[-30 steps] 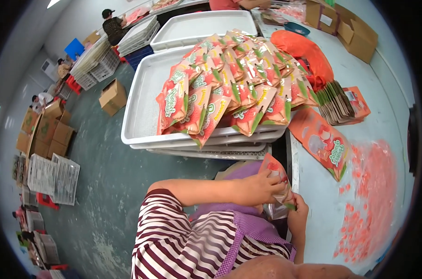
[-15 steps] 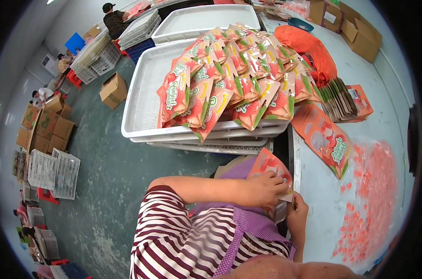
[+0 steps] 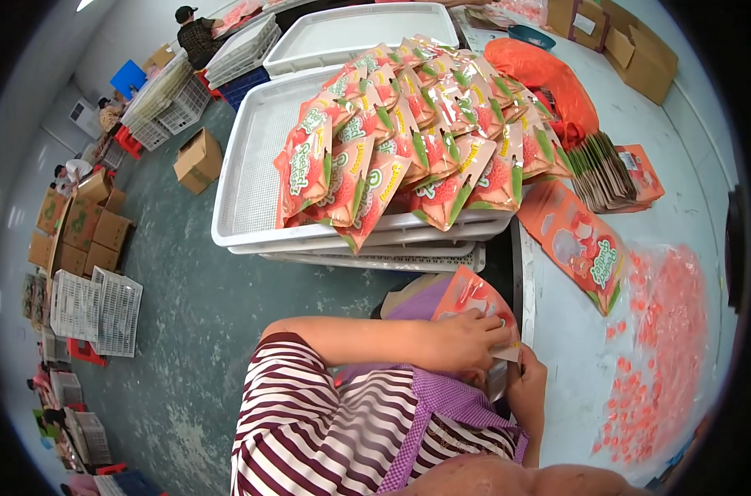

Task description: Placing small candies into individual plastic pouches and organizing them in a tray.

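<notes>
A pink-red printed pouch (image 3: 468, 291) is between my hands, near my lap at the table's edge. My left hand (image 3: 468, 339) lies across it with the fingers curled over its front. At the pouch's near end, my right hand (image 3: 527, 382) pinches the edge between thumb and fingers. Part of something clear below my left hand is mostly hidden. To the right, a flat pouch (image 3: 575, 248) lies on the pale table (image 3: 557, 331), close to a spread of small pink wrapped pieces (image 3: 660, 355) on clear plastic.
White trays (image 3: 251, 165) are stacked ahead, the top one heaped with filled pouches (image 3: 408, 124). Behind the flat pouch stand a row of folded pouches (image 3: 598, 175) and a red plastic bag (image 3: 549, 78). Cardboard boxes (image 3: 640, 58) sit at the far right. Other people work at the far left.
Both hands stay on the pouch, which has tilted slightly, its top end moving a little left. The whole view has shifted very slightly.
</notes>
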### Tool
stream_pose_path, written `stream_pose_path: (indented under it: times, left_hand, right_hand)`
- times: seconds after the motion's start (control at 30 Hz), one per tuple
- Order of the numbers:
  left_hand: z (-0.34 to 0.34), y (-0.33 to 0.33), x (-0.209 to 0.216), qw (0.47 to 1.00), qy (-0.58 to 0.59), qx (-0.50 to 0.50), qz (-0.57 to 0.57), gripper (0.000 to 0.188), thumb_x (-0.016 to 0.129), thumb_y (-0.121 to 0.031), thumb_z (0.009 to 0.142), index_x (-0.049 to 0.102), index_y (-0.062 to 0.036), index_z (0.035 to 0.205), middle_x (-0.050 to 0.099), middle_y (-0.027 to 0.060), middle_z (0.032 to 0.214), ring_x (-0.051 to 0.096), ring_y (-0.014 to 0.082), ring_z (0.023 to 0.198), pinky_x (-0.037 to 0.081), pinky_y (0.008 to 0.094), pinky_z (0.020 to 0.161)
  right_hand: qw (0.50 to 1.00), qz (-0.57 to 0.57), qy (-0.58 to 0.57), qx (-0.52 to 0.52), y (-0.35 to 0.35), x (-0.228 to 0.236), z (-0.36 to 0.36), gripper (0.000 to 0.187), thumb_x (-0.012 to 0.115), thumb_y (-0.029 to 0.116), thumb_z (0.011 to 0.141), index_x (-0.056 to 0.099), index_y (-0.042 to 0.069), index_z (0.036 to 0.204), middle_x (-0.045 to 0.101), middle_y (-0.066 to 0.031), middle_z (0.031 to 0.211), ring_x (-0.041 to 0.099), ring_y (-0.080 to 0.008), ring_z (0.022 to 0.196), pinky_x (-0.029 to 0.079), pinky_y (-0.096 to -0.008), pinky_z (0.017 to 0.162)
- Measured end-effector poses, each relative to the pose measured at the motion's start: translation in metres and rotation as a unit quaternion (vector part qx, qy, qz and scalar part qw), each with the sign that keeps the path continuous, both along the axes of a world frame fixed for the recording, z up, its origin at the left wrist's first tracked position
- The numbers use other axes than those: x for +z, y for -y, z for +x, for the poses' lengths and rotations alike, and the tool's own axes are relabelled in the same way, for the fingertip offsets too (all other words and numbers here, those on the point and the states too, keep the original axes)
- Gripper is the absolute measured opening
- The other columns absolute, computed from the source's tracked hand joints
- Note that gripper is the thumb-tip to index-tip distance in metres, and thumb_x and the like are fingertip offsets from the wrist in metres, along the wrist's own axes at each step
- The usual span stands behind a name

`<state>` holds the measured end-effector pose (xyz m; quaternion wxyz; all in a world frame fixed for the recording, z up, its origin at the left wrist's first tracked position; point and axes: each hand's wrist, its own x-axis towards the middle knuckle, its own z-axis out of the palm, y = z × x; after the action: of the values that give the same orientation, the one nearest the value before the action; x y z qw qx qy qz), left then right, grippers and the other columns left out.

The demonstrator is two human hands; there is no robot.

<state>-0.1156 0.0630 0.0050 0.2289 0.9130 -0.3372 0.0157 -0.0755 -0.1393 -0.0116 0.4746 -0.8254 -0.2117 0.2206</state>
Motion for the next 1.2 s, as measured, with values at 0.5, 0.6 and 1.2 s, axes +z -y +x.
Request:
stream_pose_path:
  times: [0.5, 0.6, 1.2]
  left_hand:
    - [0.002, 0.005, 0.010, 0.999, -0.008, -0.034, -0.027, 0.028, 0.066, -0.034, 0.068, 0.067, -0.0090, 0.081, 0.047, 0.0094, 0.117, 0.041, 0.0294, 0.113, 0.038, 0.0416, 0.089]
    - [0.009, -0.003, 0.018, 0.990, -0.057, -0.094, -0.090, 0.030, 0.067, -0.033, 0.068, 0.064, -0.0056, 0.080, 0.047, 0.0110, 0.118, 0.040, 0.0328, 0.115, 0.038, 0.0451, 0.091]
    - [0.094, 0.045, 0.015, 0.971, 0.163, 0.050, -0.165, 0.023, 0.065, 0.003, 0.071, 0.059, -0.0019, 0.093, 0.061, 0.0176, 0.103, 0.059, 0.0361, 0.094, 0.046, 0.0406, 0.081]
  right_hand:
    - [0.999, -0.011, 0.046, -0.020, 0.012, 0.003, 0.010, 0.037, 0.050, -0.008, 0.070, 0.057, -0.002, 0.106, 0.064, -0.0198, 0.087, 0.064, -0.0270, 0.079, 0.048, -0.0313, 0.072]
    - [0.999, 0.010, 0.037, -0.030, 0.016, -0.005, 0.016, 0.036, 0.053, -0.004, 0.071, 0.057, -0.002, 0.106, 0.065, -0.0191, 0.088, 0.065, -0.0265, 0.081, 0.048, -0.0309, 0.074]
    - [0.827, -0.048, 0.266, -0.492, 0.178, 0.007, 0.052, 0.039, 0.061, 0.025, 0.079, 0.058, 0.008, 0.114, 0.055, -0.0127, 0.115, 0.053, -0.0280, 0.103, 0.040, -0.0395, 0.091]
